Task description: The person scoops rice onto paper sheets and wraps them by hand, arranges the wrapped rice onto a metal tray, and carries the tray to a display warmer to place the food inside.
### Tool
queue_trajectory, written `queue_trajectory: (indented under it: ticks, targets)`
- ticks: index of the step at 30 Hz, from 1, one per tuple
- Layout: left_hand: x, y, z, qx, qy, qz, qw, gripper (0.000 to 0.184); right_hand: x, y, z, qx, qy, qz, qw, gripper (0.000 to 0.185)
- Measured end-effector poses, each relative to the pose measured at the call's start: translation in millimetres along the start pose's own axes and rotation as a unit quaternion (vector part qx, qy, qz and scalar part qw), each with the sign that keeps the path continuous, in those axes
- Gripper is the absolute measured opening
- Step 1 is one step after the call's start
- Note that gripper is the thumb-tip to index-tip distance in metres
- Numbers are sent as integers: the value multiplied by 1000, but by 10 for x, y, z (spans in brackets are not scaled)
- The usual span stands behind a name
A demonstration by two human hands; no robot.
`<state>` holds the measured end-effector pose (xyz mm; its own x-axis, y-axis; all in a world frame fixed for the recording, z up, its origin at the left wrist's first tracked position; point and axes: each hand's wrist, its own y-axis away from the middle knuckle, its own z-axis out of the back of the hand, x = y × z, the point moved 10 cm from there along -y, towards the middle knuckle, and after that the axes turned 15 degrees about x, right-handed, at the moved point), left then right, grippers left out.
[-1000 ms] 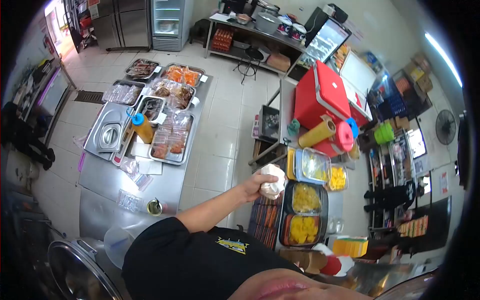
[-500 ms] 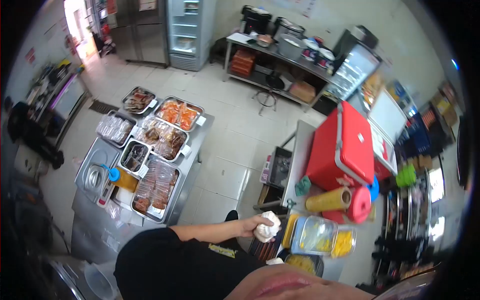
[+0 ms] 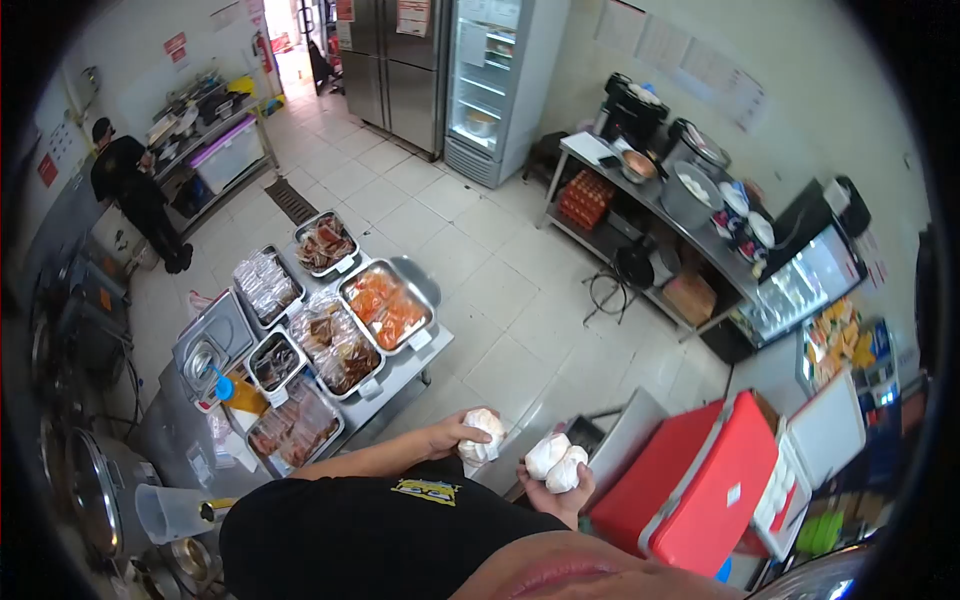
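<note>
My left hand [image 3: 452, 436] is closed round a white, rounded wrapped bundle [image 3: 482, 438], held in front of my black shirt. Beside it, my right hand [image 3: 556, 503] cradles two similar white bundles [image 3: 547, 456] from below, fingers curled up around them. What is inside the wrapping I cannot make out. Nearest on the left stands a steel table [image 3: 180, 430] with several metal trays: one of wrapped meat [image 3: 297, 428], one of orange pieces [image 3: 388, 308].
A large red cooler [image 3: 690, 480] stands to my right on a metal table. A yellow-orange bottle with a blue cap [image 3: 242, 395] sits by the trays. At the far left a person in black [image 3: 135, 185] stands at a counter. Fridges [image 3: 490, 100] line the back wall.
My view has swung to the right and up, away from the food tubs. My right hand has come into sight with two bundles; my left hand still holds one.
</note>
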<state>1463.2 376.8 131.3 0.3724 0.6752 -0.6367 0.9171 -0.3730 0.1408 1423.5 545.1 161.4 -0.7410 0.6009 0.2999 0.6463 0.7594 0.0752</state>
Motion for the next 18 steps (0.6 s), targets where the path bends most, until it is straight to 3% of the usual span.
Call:
queue_trajectory:
  ticks: [3,6,7,9,12,14,18]
  targets:
    - [-317,-437,619,-37,-33,2,999,56,265,-835,58,45,-25,-51,997,76]
    - [-798,-1052,973,-41,-70,2,997,54,604,-1678,181,39,54,-90,994,72]
    - [-1019,-1345,1090,-33,-96,-18,995,52,791,-2037,132,49,66,-91,992,72]
    - [-1391,-1873,1181,0,-101,-23,995,51,1157,-2444,242,-27,102,-90,990,72]
    - [-1982,-2608,1120,99,-139,36,985,58,1535,-3134,-3,-27,120,-72,990,73]
    - [-2258,-3054,1298,109,-144,29,983,56,1803,-3636,128,-27,181,-52,982,74]
    - [-2752,-3781,1978,87,-102,26,991,57,2092,-4777,467,-22,139,-53,989,75]
